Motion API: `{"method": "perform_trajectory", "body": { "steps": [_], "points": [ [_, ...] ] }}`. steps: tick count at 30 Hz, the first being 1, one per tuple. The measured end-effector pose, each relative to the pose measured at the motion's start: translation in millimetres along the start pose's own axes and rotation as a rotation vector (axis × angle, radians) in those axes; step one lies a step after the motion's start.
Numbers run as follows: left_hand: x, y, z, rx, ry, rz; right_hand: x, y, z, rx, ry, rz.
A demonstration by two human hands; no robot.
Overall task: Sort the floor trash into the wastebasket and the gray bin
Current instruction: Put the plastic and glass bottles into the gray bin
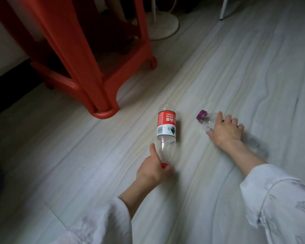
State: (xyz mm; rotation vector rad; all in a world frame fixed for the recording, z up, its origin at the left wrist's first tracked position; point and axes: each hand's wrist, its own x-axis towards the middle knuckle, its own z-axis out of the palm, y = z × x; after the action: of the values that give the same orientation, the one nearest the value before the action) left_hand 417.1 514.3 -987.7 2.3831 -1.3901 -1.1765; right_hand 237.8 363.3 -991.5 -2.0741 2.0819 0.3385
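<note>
- The left hand [151,170] is wrapped round the neck of a clear red-label bottle [166,127], thumb stuck up along its side; its fingers are mostly hidden underneath.
- The right hand [224,131] is curled over a second clear bottle [208,120] with a purple cap, lying on the floor [236,76].
- That bottle's base is blurred behind the wrist.
- A glossy red plastic stool [88,55] is seen near.

The stool [88,55] stands on the floor [227,81] at the far left. A labelled bottle [166,126] lies just in front of it, its capped end nearest the person, in the left hand [151,170]. To its right a second bottle [208,121] lies under the right hand [224,130]. A fan base [163,26] sits behind the stool.
</note>
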Motion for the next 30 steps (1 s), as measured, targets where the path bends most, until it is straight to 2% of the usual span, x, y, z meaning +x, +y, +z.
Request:
{"method": "perform_trajectory", "body": {
  "steps": [3, 7, 11, 17, 23, 27, 30],
  "points": [
    [3.7, -2.2, -0.9, -0.124, 0.021, -0.054, -13.6, -15.0, 8.8, 0.092, 0.022, -0.046],
    [0.8, -16.2, -21.7, -0.228, 0.060, -0.051, -31.6, -36.0, 11.2, 0.131, -0.036, -0.058],
    [-19.4, -43.5, -70.2, -0.379, 0.224, 0.001, -61.5, -65.1, -1.5, 0.258, -0.084, -0.098],
    [-66.2, -87.2, -165.8, -0.579, 0.525, 0.072, -119.6, -137.0, -45.7, 0.407, -0.050, -0.200],
    [-139.2, -133.9, -274.1, -0.603, 0.866, 0.178, -198.3, -233.9, -105.0, 0.472, 0.003, -0.505],
    [-202.8, -186.8, -349.7, -0.617, 1.116, 0.211, -268.8, -310.2, -148.7, 0.418, 0.063, -0.776],
    [-242.0, -240.3, -393.3, -0.701, 1.224, 0.242, -315.2, -360.6, -173.8, 0.377, 0.070, -0.945]
  ]
}}
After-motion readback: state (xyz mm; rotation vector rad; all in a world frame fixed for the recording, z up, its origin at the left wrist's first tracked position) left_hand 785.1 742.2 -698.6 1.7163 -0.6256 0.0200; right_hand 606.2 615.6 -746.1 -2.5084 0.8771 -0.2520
